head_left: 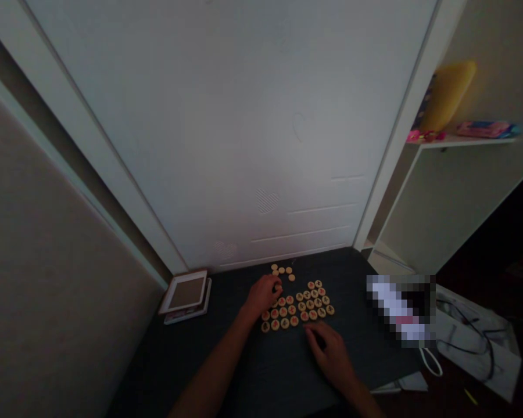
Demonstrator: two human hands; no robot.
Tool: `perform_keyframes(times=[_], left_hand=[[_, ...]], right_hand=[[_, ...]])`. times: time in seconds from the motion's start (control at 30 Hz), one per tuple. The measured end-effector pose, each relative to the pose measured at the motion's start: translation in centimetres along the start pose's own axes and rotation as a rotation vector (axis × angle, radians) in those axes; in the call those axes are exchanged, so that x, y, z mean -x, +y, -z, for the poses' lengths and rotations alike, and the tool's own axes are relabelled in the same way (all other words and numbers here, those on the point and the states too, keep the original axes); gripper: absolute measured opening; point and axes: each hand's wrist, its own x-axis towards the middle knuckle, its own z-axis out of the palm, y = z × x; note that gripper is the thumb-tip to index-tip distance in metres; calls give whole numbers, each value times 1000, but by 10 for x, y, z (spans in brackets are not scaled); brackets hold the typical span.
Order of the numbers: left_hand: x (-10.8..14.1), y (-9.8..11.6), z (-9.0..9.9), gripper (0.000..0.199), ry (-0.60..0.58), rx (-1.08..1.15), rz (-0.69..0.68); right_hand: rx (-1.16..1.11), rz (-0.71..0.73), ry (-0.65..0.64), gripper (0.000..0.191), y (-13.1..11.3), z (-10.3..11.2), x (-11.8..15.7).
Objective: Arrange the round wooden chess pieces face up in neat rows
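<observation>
Round wooden Chinese chess pieces (294, 320) lie in rows on a dark table, marked in red or black characters. My left hand (262, 295) reaches over the upper left of these rows, fingers bent down and pinched at a pale piece (279, 288); its fingers partly cover the pieces beneath. Just below the front row rests my right hand (331, 351), loosely curled, with a dark gap between thumb and forefinger and no piece visible in it. Beyond the left hand, several blank-looking pieces (289, 270) lie loosely near the wall side of the table.
Stacked framed items (185, 292) sit at the table's left back corner. A white panel (261, 145) rises behind the dark table (261, 371). To the right are a blurred-out object (396, 307), a white box with cables (483, 348) and a shelf (466, 141) holding a yellow object (448, 96).
</observation>
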Motion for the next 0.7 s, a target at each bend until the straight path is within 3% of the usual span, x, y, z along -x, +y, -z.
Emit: perform_keyframes(times=[0.17,0.37,0.53,0.7], left_hand=[[-5,-8,4,16,-4,-13,25],[7,-8,32,20,63,32,27],[53,18,38,17,90,215,-8],[107,51,16,17,66,604,34]], right_hand=[[3,-14,5,28,2,1,0],[-14,-22,16,25,3,1,-1],[-13,-19,-12,26,5,0,0],[-12,-5,-32,26,2,1,1]])
